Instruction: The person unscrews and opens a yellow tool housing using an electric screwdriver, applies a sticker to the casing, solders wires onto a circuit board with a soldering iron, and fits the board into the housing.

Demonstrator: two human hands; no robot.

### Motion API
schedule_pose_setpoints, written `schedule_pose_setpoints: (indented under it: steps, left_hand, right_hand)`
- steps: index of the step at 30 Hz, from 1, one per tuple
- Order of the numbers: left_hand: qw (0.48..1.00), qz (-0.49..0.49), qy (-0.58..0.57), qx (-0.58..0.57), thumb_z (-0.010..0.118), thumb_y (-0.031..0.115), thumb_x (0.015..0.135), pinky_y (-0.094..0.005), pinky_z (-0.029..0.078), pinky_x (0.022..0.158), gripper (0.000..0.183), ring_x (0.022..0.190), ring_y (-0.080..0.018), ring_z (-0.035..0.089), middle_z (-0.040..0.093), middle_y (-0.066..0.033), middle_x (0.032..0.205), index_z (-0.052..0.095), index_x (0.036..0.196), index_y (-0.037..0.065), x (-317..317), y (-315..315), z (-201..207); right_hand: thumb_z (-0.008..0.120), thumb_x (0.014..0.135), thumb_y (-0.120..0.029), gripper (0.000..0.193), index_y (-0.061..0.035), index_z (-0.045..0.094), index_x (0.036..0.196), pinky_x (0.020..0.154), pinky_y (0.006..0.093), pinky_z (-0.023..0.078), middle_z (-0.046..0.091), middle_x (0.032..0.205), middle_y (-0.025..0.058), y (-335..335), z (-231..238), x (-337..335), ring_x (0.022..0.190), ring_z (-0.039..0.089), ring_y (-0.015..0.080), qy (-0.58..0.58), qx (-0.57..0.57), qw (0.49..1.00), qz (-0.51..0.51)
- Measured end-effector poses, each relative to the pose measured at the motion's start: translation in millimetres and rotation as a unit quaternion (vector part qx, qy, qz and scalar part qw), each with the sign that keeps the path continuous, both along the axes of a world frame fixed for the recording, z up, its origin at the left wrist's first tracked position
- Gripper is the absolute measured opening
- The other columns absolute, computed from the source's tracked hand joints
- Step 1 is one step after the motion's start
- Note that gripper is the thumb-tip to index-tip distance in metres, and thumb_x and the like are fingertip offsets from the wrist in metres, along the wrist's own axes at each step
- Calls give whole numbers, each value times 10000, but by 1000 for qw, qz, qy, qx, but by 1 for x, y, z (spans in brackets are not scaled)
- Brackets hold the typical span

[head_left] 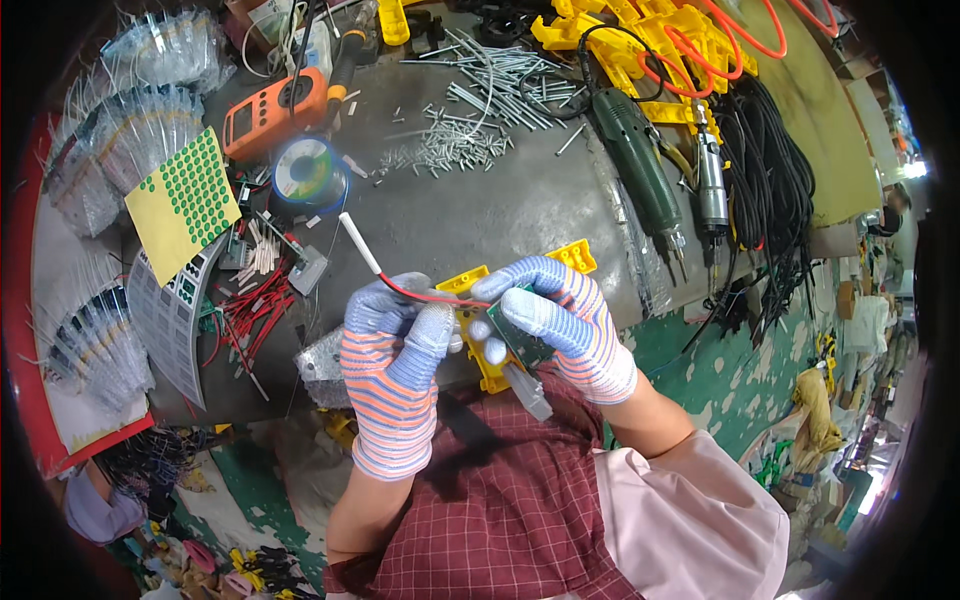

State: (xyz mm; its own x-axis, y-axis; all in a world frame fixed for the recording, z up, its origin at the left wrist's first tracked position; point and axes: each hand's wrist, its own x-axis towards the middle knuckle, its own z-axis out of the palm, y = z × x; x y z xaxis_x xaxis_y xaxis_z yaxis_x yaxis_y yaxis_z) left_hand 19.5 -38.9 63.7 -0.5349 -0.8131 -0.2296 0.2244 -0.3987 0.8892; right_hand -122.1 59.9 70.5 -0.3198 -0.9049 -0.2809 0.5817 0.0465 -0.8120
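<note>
My right hand (pixel 560 320), in a striped knit glove, grips a small green circuit board (pixel 522 335) between thumb and fingers. A grey block-shaped part (pixel 527 390) hangs at the board's lower end. My left hand (pixel 398 345), gloved alike, has its fingers closed around a thin red wire (pixel 410 293). That wire runs from a white sleeve (pixel 360 243) above my left fingers across to the board by my right thumb. Its joint with the board is hidden by my fingers. Beneath both hands lies a yellow plastic housing (pixel 493 374), partly covered.
Beyond my hands lie screws (pixel 450 145), long metal rods (pixel 510 80) and a solder spool (pixel 310 172). An orange multimeter (pixel 275 115), sticker sheet (pixel 190 200) and red wires (pixel 255 310) occupy the left. Rightward are a green power screwdriver (pixel 640 165), a silver driver (pixel 711 180) and black cables (pixel 765 170).
</note>
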Motion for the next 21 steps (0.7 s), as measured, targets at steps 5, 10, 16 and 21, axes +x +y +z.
schedule_pose_setpoints:
  steps: [5,10,16,21]
  left_hand:
    - [992,36,-50,-108,753,50,856,-266,527,754,328,835,-130,633,664,-84,963,556,1117,18,-4,17,-6]
    - [979,-7,-95,-178,785,15,807,-278,515,849,447,951,-139,628,647,-86,1026,530,1174,12,5,14,-12]
    - [989,87,19,-119,706,55,844,-337,486,948,597,1066,-204,614,620,-137,1201,438,1376,25,31,-1,3]
    - [738,-104,-262,-613,716,79,807,-429,478,905,308,956,-333,623,656,-128,1051,661,1109,50,34,-27,34]
  right_hand:
    - [608,981,-200,247,-30,616,1160,693,269,538,689,922,67,-8,-6,8,757,655,114,-9,-28,994,-102]
    - [739,878,-139,315,-19,631,1148,686,247,525,693,940,51,-8,3,5,776,636,79,-31,-34,997,-57]
    - [778,843,-109,237,-28,692,1049,781,253,532,720,926,38,1,10,-6,852,656,87,207,34,977,-40]
    - [789,830,-116,236,-43,706,1038,744,277,548,732,929,72,1,17,-14,825,698,137,414,-32,910,8]
